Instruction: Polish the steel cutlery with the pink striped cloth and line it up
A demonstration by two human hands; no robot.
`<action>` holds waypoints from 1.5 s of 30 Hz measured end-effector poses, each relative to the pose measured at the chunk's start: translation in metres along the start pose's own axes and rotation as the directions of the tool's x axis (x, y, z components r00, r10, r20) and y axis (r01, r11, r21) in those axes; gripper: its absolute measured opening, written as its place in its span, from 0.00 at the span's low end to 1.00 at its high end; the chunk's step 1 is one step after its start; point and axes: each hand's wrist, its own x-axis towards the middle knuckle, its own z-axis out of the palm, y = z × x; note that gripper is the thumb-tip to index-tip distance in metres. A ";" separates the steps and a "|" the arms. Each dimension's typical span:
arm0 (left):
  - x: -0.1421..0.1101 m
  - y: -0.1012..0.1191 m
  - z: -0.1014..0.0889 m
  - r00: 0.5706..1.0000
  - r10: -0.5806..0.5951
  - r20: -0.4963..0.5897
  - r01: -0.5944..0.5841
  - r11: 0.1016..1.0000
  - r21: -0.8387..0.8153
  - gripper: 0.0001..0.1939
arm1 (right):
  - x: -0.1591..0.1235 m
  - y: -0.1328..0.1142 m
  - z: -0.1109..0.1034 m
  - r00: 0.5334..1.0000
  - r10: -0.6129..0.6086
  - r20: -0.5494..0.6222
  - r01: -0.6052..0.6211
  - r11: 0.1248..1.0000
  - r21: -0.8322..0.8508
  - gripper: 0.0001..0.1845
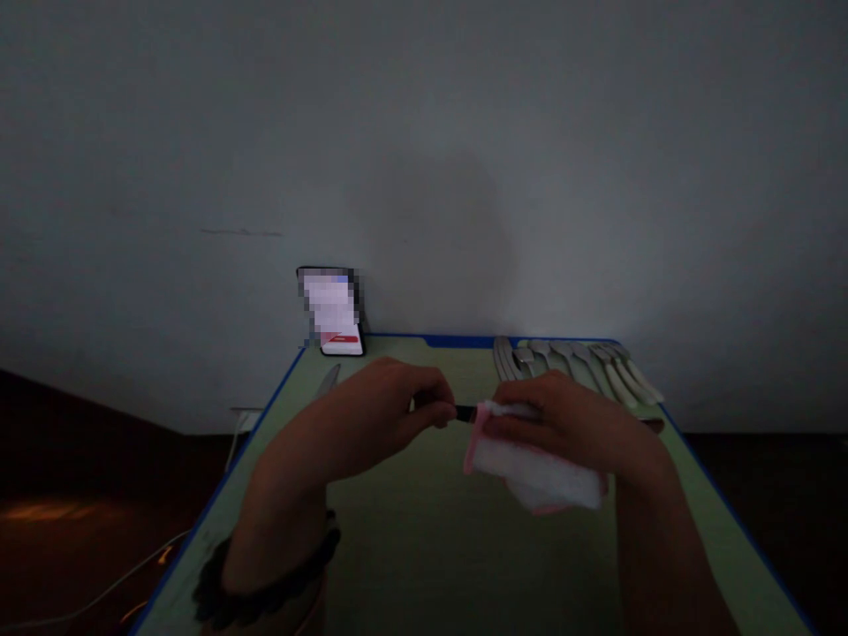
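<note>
My left hand (397,402) pinches one end of a slim dark utensil (465,413) between thumb and fingers. Its kind is hidden, since a white cloth with pink edging (540,468) wraps much of it. My right hand (556,415) is closed on that cloth, around the utensil, and the cloth's loose part hangs below the fingers. Behind my left wrist lies a knife blade (328,380), partly covered by the arm. Just beyond my right hand, several spoons (562,352) and forks (623,371) lie in a row.
A lit phone (341,314) leans against the wall (424,177) at the table's far left corner. More cutlery (504,356) lies along the far edge. The pale green table (411,548) has a blue rim. A white cable (142,565) runs down at the left.
</note>
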 end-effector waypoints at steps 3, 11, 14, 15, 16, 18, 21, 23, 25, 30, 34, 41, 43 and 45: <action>0.003 0.005 0.003 1.000 0.019 0.000 -0.019 0.999 0.032 0.07 | 0.000 -0.001 0.001 1.000 -0.010 0.018 0.010 1.000 -0.008 0.16; 0.007 0.010 0.009 0.998 0.051 0.021 -0.053 0.996 0.067 0.08 | 0.005 -0.004 0.008 0.998 -0.058 0.034 0.061 0.993 -0.097 0.17; 0.006 0.008 0.008 0.999 0.044 0.030 -0.045 0.997 0.068 0.10 | 0.008 -0.006 0.009 0.996 -0.086 0.022 0.087 0.993 -0.086 0.17; 0.006 0.007 0.008 0.999 0.042 0.028 -0.043 0.997 0.066 0.11 | 0.010 -0.007 0.010 0.995 -0.097 0.018 0.098 0.992 -0.074 0.17; 0.006 0.007 0.007 0.999 0.040 0.021 -0.042 0.997 0.067 0.11 | 0.011 -0.008 0.011 0.995 -0.104 0.010 0.104 0.993 -0.062 0.16; 0.005 0.007 0.005 0.999 0.037 -0.015 -0.036 0.996 0.077 0.11 | 0.013 -0.010 0.012 0.994 -0.108 -0.024 0.107 0.993 -0.041 0.16; 0.001 0.003 -0.002 0.996 0.034 -0.088 -0.027 0.996 0.084 0.11 | 0.016 -0.009 0.013 0.991 -0.120 -0.066 0.121 0.993 0.007 0.16; -0.006 -0.007 -0.010 0.989 0.013 -0.145 -0.004 0.998 0.065 0.11 | 0.015 -0.004 0.010 0.990 -0.126 -0.068 0.128 0.991 0.036 0.15; -0.017 -0.022 -0.019 0.974 -0.034 -0.222 0.040 0.999 0.022 0.11 | 0.011 0.005 0.005 0.992 -0.118 -0.045 0.120 0.992 0.038 0.15; -0.038 -0.058 -0.032 0.910 -0.056 -0.411 -0.005 0.989 -0.146 0.11 | -0.010 0.030 -0.015 0.999 -0.042 -0.011 0.042 0.997 0.059 0.18; -0.023 -0.047 -0.028 0.744 -0.223 -0.630 -0.095 0.898 -0.430 0.06 | -0.015 0.030 -0.018 0.998 0.017 -0.065 -0.008 0.989 0.149 0.20; 0.015 0.005 -0.009 0.722 -0.404 -0.562 -0.655 -0.137 -0.743 0.18 | -0.002 0.014 -0.008 0.998 -0.057 -0.013 0.058 0.978 0.202 0.22; 0.014 0.007 -0.006 0.748 -0.404 -0.527 -0.646 -0.258 -0.719 0.19 | -0.001 0.014 -0.006 0.996 -0.073 0.044 0.063 0.979 0.192 0.22; 0.012 0.006 -0.004 0.761 -0.415 -0.499 -0.633 -0.302 -0.713 0.20 | -0.001 0.014 -0.006 0.995 -0.080 0.062 0.069 0.983 0.171 0.21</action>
